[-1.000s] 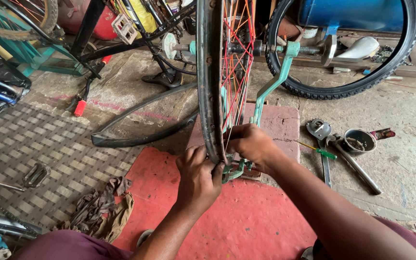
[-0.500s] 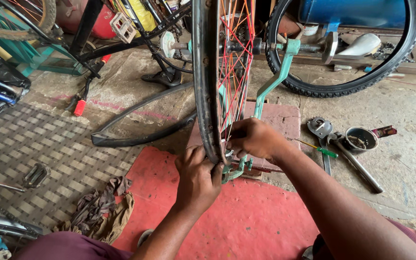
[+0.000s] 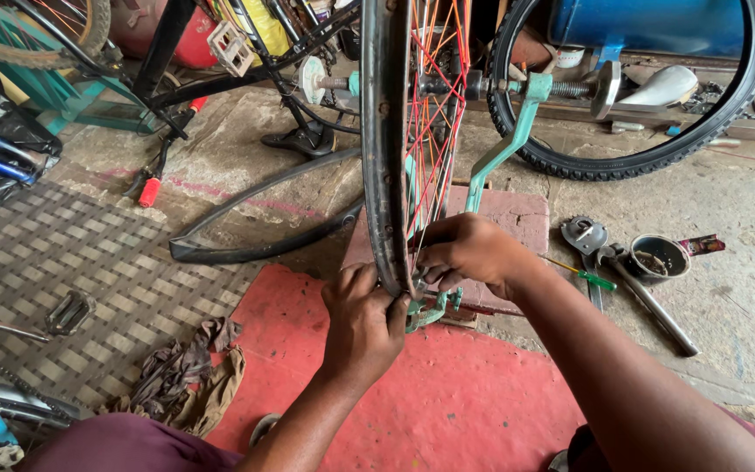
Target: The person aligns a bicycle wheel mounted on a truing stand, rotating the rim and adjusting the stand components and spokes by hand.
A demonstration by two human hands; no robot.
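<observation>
Little has moved since the earlier frames: both hands remain pressed to the lowest part of the wheel, and the view has only shifted slightly.

At far left, a woven grey mat [image 3: 89, 262] covers the floor, with a loose metal bicycle pedal [image 3: 67, 312] and a heap of brown rags [image 3: 190, 376] lying on it. A curved strip of black rubber tyre [image 3: 255, 218] lies on the concrete beyond.

At centre, an upright black bicycle rim with orange and red spokes [image 3: 384, 131] stands edge-on to the viewer, held in a pale green metal stand [image 3: 500, 149] over a red floor mat [image 3: 447, 393].

The person's left hand [image 3: 362, 323] reaches up from below, forearm rising from the bottom edge, fingers curled and pinched tight against the rim's bottom edge. The right hand [image 3: 469, 253] comes in from the lower right, arm stretched diagonally, wrist bent down, fingers closed among the spokes just above the rim. Whether it grips a small tool cannot be told. The two hands sit just beside each other, almost touching.

To the right, a long grey metal wrench [image 3: 648, 301] and a small round tin of dark grease [image 3: 660, 256] rest on the concrete. Behind them a second black knobbly tyre [image 3: 622, 162] stands upright.
</observation>
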